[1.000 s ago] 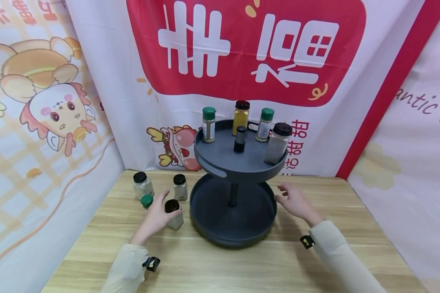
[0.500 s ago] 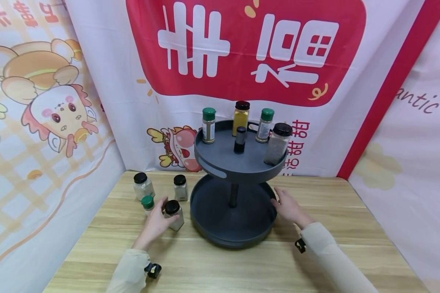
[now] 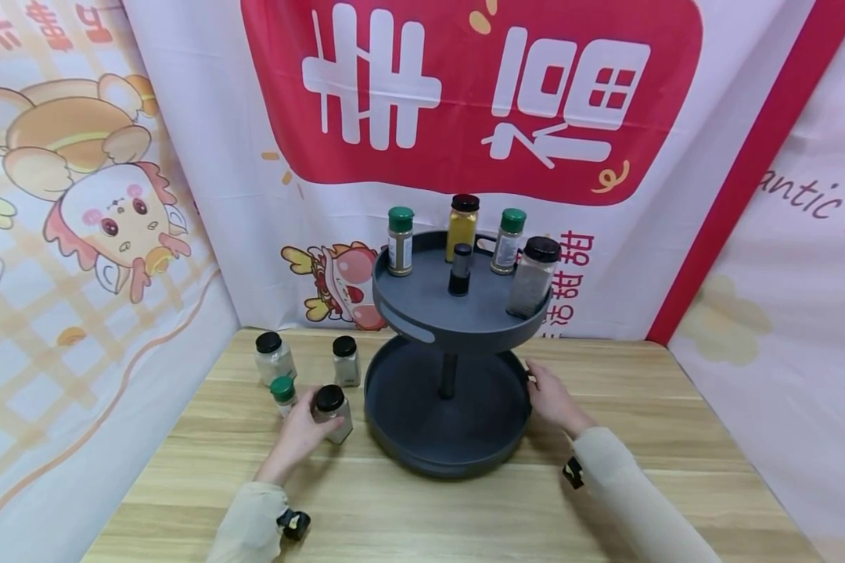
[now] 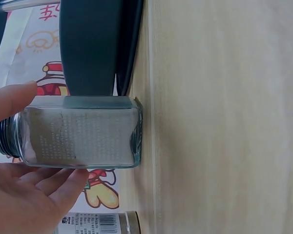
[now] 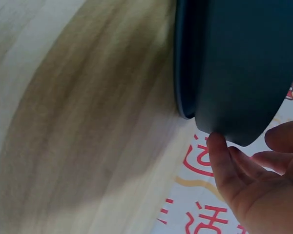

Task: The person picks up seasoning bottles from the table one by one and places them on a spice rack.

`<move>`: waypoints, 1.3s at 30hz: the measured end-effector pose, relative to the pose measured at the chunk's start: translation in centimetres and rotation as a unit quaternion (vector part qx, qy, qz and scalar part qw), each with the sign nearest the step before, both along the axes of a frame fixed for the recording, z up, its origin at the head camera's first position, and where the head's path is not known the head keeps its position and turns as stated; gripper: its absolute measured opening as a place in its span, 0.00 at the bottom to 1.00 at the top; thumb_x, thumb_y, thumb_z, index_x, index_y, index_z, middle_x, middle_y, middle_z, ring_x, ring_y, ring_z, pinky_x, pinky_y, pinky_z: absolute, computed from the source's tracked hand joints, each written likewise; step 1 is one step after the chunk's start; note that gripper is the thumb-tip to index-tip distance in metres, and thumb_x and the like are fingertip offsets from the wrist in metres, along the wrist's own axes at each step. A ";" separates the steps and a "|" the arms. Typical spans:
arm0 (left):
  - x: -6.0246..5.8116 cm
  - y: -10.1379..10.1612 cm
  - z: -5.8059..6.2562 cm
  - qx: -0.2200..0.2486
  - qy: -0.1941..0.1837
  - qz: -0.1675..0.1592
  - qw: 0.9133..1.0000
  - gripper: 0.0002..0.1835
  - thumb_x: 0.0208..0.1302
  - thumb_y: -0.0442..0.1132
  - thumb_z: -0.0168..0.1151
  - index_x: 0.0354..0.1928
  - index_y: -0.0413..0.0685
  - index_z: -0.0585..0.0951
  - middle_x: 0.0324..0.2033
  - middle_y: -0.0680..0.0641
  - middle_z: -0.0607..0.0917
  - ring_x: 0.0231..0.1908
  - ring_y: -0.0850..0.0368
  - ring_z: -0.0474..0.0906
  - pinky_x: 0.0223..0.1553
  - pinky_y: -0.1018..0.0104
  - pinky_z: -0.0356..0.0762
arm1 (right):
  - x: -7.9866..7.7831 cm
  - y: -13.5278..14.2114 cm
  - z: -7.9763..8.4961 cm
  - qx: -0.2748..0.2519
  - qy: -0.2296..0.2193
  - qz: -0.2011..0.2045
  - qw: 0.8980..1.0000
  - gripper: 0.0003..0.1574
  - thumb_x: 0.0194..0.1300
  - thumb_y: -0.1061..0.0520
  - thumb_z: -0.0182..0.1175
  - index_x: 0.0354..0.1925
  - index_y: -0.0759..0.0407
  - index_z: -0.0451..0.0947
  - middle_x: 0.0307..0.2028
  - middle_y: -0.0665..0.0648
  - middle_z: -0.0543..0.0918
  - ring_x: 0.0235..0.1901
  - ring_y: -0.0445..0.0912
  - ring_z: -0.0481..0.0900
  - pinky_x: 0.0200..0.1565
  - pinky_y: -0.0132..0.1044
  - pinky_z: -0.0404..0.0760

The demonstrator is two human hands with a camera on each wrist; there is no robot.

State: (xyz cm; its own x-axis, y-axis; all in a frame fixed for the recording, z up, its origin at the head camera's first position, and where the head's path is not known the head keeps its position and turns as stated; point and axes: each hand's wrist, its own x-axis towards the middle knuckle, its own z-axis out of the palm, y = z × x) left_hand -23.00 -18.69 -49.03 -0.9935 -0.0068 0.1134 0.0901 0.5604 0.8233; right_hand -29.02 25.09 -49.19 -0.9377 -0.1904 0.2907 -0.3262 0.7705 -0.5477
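My left hand (image 3: 303, 434) holds a square glass spice jar (image 3: 336, 426) with a black lid, thumb on one side and fingers on the other. In the left wrist view the glass jar (image 4: 83, 134) shows greyish contents and embossed text, its base at the tabletop. My right hand (image 3: 556, 397) touches the right rim of the dark grey two-tier turntable rack (image 3: 451, 453). In the right wrist view, fingertips (image 5: 217, 141) meet the lower tray's outer wall (image 5: 239, 87), with the fingers only loosely bent.
Beside the left hand stand a green-lidded bottle (image 3: 282, 389), a black-lidded jar (image 3: 275, 360) and a smaller black-lidded jar (image 3: 346, 363). Several spice bottles, including a yellow one (image 3: 462, 231), stand on the upper tray (image 3: 422, 301). Printed cloth (image 3: 211, 195) hangs behind the wooden table (image 3: 394, 520).
My left hand has closed in around the black-lidded jar. My right hand has moved left and now touches the lower tray's rim. The rack and its bottles stay put.
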 end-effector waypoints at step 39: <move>0.3 0.5 -0.5 -0.002 0.000 0.065 0.998 0.30 0.55 0.41 0.69 0.57 0.34 0.73 0.50 0.31 0.78 0.53 0.37 0.73 0.54 0.46 0.69 | -0.3 0.1 -1.5 -0.013 -0.006 -0.002 1.000 0.28 0.65 0.69 0.51 0.62 0.77 0.63 0.47 0.74 0.77 0.42 0.58 0.78 0.45 0.52 0.76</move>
